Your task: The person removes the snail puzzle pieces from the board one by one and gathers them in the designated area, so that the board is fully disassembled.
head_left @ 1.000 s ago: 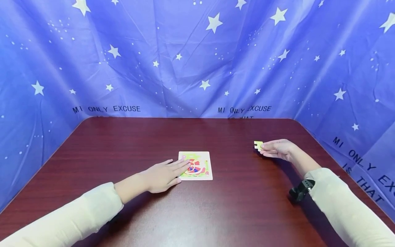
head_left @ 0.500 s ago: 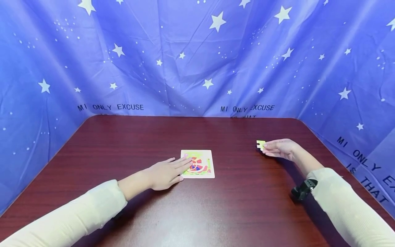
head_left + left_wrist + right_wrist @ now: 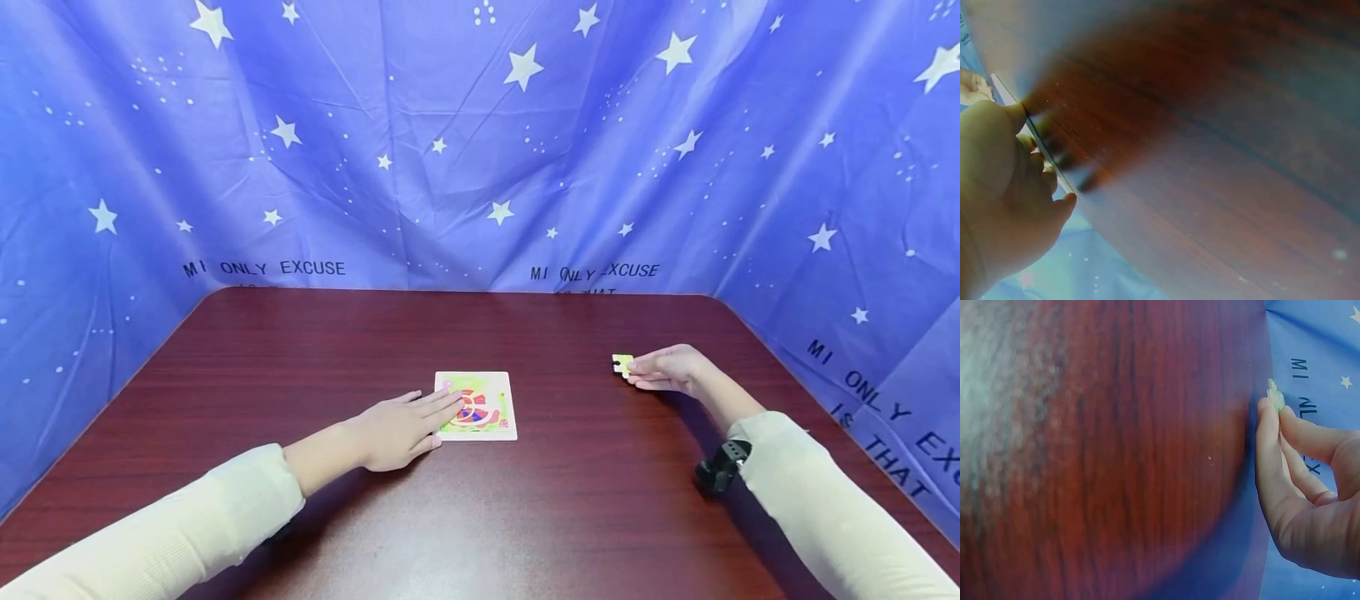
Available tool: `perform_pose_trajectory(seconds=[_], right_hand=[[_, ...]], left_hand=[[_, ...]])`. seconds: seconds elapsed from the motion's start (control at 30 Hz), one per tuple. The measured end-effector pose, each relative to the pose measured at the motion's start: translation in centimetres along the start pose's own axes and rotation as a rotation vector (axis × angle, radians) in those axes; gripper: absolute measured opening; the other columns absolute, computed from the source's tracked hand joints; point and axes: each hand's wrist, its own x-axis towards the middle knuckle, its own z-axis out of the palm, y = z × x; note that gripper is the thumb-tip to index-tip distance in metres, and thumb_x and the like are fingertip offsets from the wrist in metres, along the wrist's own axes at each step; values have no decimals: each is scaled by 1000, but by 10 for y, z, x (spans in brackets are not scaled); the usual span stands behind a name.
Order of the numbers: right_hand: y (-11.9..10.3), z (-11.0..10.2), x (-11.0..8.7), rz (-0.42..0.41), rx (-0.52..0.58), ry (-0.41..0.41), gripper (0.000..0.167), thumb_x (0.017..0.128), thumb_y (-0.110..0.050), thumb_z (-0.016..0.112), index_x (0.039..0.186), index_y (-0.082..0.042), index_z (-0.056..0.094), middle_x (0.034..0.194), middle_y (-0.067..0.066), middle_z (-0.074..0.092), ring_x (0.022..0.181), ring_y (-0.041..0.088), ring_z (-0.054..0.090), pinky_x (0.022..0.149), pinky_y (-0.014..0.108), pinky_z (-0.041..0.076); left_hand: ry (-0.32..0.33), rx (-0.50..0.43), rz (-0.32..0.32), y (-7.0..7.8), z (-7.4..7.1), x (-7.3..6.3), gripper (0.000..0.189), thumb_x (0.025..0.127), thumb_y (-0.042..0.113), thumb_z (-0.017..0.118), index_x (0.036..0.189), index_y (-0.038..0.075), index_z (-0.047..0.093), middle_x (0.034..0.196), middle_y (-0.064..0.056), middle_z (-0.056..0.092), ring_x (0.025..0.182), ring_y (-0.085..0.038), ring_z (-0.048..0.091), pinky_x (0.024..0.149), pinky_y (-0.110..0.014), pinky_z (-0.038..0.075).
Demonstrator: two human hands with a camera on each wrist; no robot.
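Note:
A square puzzle board [image 3: 491, 383] with a pale border and a red, blue and green picture lies flat on the table, mid-view in the head view. My left hand [image 3: 401, 429] rests across its left side, fingers straight; in the left wrist view that hand [image 3: 1007, 181] shows against the board's edge [image 3: 1038, 140]. To the right, my right hand [image 3: 667, 368] pinches a small yellow-green puzzle piece [image 3: 622, 364] between thumb and fingertips, raised over the table. The right wrist view shows the piece [image 3: 1275, 395] nearly edge-on at the fingertips.
The dark red-brown wooden table [image 3: 480, 517] has rounded far corners. Behind it and along both sides hangs a blue curtain [image 3: 450, 125] with white stars and black lettering. A black device [image 3: 722, 468] is strapped at the right wrist, by the cream sleeve [image 3: 817, 500].
The whole head view shifts slightly back and forth. My left hand stays on the board, and my right hand keeps its pinch on the puzzle piece in nearly the same place.

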Motion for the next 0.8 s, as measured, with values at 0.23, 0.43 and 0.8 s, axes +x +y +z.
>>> perform_pose_trajectory(seconds=[0.23, 0.43, 0.8], right_hand=[[0, 6, 5, 4, -98, 83, 34, 91, -1, 60, 122, 13, 52, 74, -6, 70, 70, 2, 69, 71, 20, 59], [-4, 9, 7, -10, -127, 127, 41, 90, 0, 60, 126, 17, 47, 73, -7, 68, 67, 2, 68, 70, 21, 59], [-5, 13, 8, -29, -227, 231, 28, 87, 1, 63, 111, 15, 59, 66, -9, 65, 60, 0, 64, 64, 20, 59]], left_hand=[[10, 13, 6, 0, 1, -1, 53, 103, 27, 38, 152, 10, 28, 160, -6, 28, 148, -24, 27, 118, -52, 28], [1, 11, -3, 0, 1, -1, 54, 103, 29, 38, 152, 10, 27, 160, -5, 27, 149, -23, 25, 118, -52, 28], [-1, 23, -6, 1, 1, -1, 54, 103, 29, 38, 152, 10, 27, 160, -4, 27, 149, -22, 26, 118, -51, 28]])
